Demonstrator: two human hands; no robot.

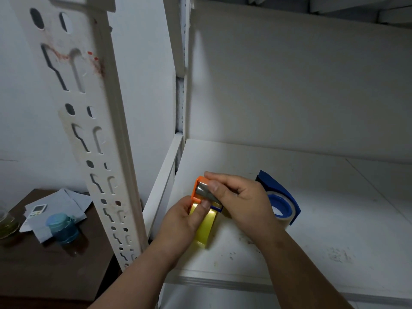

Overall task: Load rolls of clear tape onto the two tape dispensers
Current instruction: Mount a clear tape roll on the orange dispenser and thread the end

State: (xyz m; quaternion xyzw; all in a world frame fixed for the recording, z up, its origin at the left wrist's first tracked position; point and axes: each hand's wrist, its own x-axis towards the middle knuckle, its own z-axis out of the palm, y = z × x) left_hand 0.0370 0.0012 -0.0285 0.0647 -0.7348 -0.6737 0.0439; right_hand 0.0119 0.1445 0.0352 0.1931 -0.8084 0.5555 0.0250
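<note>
Far left, a dark tabletop [33,264] carries papers [66,204] and a blue lidded jar [63,228], beside a slotted white shelf upright [98,141]. Left hand [180,221] grips the yellow tape dispenser [205,226] over the white shelf [312,219]; right hand [240,197] pinches its orange-framed metal end [200,190]. Just right, a blue tape dispenser [279,192] holding a clear tape roll [281,208] rests on the shelf.

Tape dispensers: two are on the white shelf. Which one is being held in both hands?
The orange and yellow tape dispenser, gripped by the left hand and right hand. The blue tape dispenser sits untouched behind them.
</note>
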